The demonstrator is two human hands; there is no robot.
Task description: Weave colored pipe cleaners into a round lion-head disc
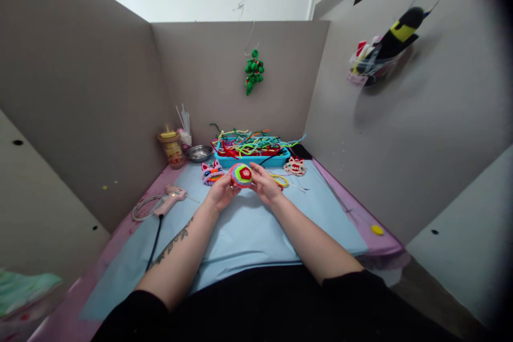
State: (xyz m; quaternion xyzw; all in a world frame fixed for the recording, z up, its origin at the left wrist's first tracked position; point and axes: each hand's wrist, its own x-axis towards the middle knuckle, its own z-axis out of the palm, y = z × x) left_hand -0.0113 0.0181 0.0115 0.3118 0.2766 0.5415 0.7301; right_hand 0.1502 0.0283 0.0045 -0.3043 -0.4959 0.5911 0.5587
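Observation:
Between my two hands, above the blue table cover, is a small round piece coiled in rainbow bands around a red centre. My left hand grips its left side, fingers curled beneath. On its other side, my right hand holds the edge with thumb and fingers. Just behind my left hand lies a purple, pink and orange animal-face piece. A loop of yellow cord rests beside my right hand. Farther right is a cream and red animal-face piece.
A blue tray heaped with colourful fuzzy stems stands at the back. To the left are a pink glue gun with its cable, a metal bowl and a lidded cup. Grey partitions enclose the table. A yellow disc lies right.

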